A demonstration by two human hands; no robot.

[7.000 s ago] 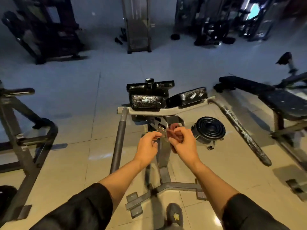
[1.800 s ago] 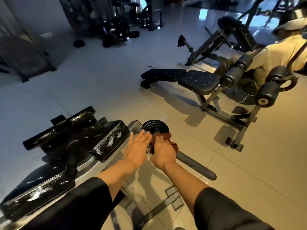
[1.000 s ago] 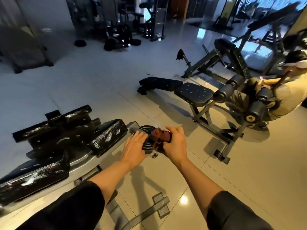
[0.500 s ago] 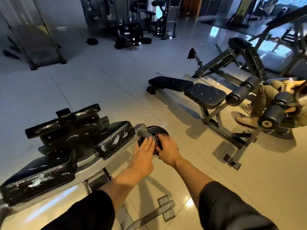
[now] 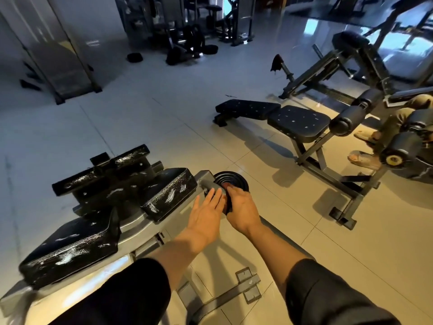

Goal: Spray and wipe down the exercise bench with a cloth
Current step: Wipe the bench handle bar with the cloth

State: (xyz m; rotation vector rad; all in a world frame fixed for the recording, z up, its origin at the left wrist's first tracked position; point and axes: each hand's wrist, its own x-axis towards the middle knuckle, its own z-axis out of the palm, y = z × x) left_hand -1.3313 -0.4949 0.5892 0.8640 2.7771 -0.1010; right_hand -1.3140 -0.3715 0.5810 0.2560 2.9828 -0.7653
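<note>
Hands meet over the grey metal frame [image 5: 138,233] of the near exercise machine, both reaching out from black sleeves. The left hand [image 5: 206,218] lies flat with its fingers straight and close together, holding nothing, its fingertips at the grey frame's end bar. The right hand [image 5: 242,211] sits just beside it, touching or nearly so, fingers curled round a small dark reddish cloth [image 5: 226,186], of which only a scrap shows past the knuckles; how much of the cloth is inside that grip cannot be told. Just beyond the fingertips of both hands lies a black ribbed round weight plate [image 5: 232,181] on the pale tiled floor [image 5: 269,233]. To the left of the left hand stand the machine's black padded cushions [image 5: 168,193], glossy and streaked with white scuffs or wet marks, with a longer cushion [image 5: 70,245] nearer the person on that side. Well beyond the right hand, further right, stands a separate black flat bench with a dotted seat [image 5: 297,120] on a dark metal stand, and past it another person's legs and sandalled feet [image 5: 365,158] show beside black roller pads. No spray bottle shows.
</note>
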